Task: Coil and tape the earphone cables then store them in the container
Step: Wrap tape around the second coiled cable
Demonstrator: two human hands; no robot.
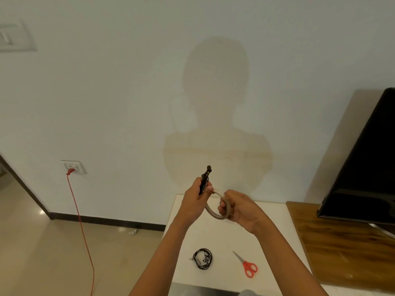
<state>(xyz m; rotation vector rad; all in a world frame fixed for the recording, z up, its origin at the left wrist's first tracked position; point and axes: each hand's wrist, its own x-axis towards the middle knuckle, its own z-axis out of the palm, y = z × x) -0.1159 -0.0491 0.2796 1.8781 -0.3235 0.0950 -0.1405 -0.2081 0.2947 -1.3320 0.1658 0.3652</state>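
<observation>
Your left hand (195, 201) grips the bundled cable (205, 178), long axis upright. Your right hand (239, 210) holds the tape (218, 207) just right of it, and the strip end looks pinned under your left thumb. Wrap across that axis. 1 coil (202, 258) and scissors (245, 263) lie near on the bench (267, 227).

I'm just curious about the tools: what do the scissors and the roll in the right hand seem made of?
Scissors: pale grey blades, likely metal; bright red loop handles, likely plastic. Roll: thin beige ring with a dull face, probably paper masking tape; too small to be sure.
</observation>
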